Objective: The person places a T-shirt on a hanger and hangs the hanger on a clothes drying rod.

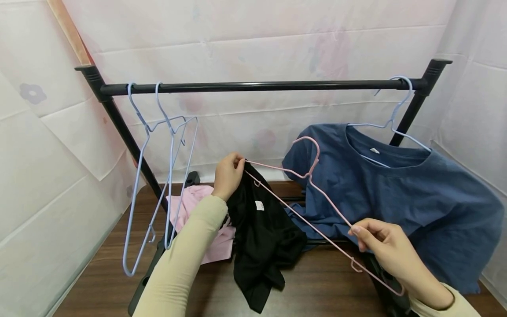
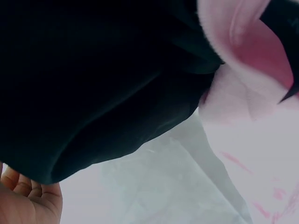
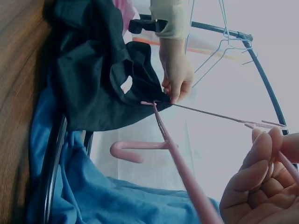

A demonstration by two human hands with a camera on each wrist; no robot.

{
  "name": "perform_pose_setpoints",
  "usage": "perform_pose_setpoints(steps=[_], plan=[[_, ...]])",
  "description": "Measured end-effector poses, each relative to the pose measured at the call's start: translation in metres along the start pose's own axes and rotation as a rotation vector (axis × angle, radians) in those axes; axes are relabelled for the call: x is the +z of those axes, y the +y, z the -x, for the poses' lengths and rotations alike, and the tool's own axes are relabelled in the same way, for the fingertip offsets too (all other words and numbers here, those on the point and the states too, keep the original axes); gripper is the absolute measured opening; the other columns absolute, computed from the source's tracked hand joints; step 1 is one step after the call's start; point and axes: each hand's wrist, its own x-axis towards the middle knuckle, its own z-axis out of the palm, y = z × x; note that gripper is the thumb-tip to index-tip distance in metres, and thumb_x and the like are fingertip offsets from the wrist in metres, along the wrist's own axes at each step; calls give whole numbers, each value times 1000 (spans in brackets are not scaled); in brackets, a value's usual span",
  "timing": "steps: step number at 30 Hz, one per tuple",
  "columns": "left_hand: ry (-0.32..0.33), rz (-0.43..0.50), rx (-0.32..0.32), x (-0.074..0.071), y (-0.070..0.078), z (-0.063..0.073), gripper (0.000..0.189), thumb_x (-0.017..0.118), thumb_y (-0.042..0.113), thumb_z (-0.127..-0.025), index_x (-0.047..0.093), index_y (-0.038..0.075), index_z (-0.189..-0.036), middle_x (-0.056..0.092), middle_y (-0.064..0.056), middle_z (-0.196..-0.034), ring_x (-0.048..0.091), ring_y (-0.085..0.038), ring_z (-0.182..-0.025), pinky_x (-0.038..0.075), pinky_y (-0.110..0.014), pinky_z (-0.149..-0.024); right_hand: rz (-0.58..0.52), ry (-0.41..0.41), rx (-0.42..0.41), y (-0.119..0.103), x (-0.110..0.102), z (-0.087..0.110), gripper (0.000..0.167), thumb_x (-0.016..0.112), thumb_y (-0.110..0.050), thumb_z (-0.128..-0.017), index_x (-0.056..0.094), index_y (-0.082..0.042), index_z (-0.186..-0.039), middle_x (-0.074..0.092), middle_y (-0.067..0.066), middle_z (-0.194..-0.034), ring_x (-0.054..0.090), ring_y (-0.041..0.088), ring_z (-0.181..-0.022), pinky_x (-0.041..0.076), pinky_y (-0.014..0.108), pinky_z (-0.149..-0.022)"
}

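Observation:
A black garment [image 1: 261,237] with a small white label hangs from my left hand [image 1: 229,176], whose thumb and fingers pinch its upper edge at the left end of a pink hanger [image 1: 313,174]. That end of the hanger is inside the garment's opening. My right hand [image 1: 382,246] pinches the hanger's right sloping arm, and the hanger tilts down to the right. In the right wrist view the hanger's bar [image 3: 187,177] runs toward the black cloth [image 3: 93,93]. The left wrist view is mostly filled by dark cloth [image 2: 103,84], with fingers at the lower left.
A black rail [image 1: 253,86] crosses above the hands. Two blue hangers [image 1: 170,132] hang at its left. A blue T-shirt [image 1: 376,189] hangs on another blue hanger [image 1: 396,110] at the right. A pink garment [image 1: 194,204] lies behind my left forearm, above the brown wooden surface [image 1: 317,286].

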Motion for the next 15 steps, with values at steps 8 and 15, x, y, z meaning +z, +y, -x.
perform_pose_setpoints(steps=[8, 15], plan=[[22, 33, 67, 1, 10, 3, 13, 61, 12, -96, 67, 2, -93, 70, -13, -85, 66, -25, -76, 53, -36, -70, -150, 5, 10, 5, 7, -4, 17, 56, -10, -99, 67, -1, -88, 54, -6, -62, 55, 14, -61, 46, 26, -57], [3, 67, 118, 3, 21, 7, 11, 61, 11, -96, 67, 2, -93, 69, -12, -80, 62, -22, -68, 49, -31, -62, -164, 32, 8, 4, 12, -10, 16, 58, -10, -98, 65, -3, -86, 54, -6, -61, 54, 13, -61, 45, 27, -56]])
